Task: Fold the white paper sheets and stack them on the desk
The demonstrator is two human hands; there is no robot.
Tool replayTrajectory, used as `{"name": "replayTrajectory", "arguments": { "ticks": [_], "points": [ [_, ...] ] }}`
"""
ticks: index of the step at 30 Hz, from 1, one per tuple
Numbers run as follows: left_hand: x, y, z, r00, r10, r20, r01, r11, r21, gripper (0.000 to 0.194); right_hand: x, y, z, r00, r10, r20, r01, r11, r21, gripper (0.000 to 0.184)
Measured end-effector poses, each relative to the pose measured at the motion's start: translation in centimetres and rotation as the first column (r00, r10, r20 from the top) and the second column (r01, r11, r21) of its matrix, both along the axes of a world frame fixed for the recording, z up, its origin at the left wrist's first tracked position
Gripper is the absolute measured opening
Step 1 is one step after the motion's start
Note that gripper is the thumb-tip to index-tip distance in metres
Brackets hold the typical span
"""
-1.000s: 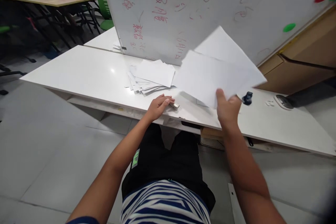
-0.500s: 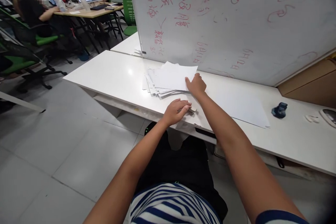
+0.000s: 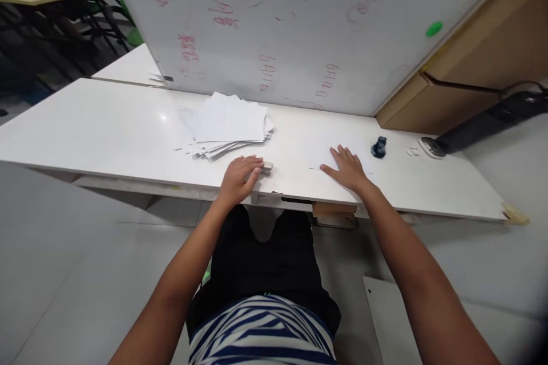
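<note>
White sheet (image 3: 322, 152) under our right hand (image 3: 347, 170), palm down, fingers spread wide! Our left hand (image 3: 238, 178) lies over a small silvery object (image 3: 268, 167) at its two o'clock; whether it's pinching, we can't tell. At that hand's twelve, the loose paper stack (image 3: 232, 118) fans across our tabletop (image 3: 94, 131); dark-blue item (image 3: 379, 147) at our right hand's two, whiteboard (image 3: 274, 28) beyond at twelve.

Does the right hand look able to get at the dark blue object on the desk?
Probably yes: the right hand lies with fingers spread near the dark blue object, and nothing visible stands between them.
</note>
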State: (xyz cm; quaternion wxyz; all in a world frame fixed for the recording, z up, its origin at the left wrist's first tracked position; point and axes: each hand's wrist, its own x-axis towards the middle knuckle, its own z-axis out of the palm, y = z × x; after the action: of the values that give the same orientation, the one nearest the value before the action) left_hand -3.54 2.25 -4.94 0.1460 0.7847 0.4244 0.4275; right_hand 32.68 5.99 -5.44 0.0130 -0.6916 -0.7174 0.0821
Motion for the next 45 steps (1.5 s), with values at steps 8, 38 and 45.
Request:
{"name": "replayTrajectory", "arguments": {
  "ticks": [8, 38, 45],
  "points": [
    [0.1, 0.7, 0.1, 0.996, 0.088, -0.025, -0.088, 0.996, -0.009, 0.02, -0.2, 0.2, -0.6, 1.0, -0.009, 0.002, 0.009, 1.0, 0.029, 0.09],
    [7.2, -12.1, 0.3, 0.86, 0.076, 0.505, 0.321, 0.687, -0.652, 0.052, -5.8, -21.0, 7.1, 0.63, -0.161, -0.76, 0.205, 0.978, -0.037, 0.036],
    [6.2, -10.7, 1.4, 0.755, 0.305, 0.581, 0.309, 0.616, -0.725, 0.045, -6.7, -19.5, 3.1, 0.282, -0.257, -0.925, 0.22, 0.955, -0.198, 0.045]
  ]
}}
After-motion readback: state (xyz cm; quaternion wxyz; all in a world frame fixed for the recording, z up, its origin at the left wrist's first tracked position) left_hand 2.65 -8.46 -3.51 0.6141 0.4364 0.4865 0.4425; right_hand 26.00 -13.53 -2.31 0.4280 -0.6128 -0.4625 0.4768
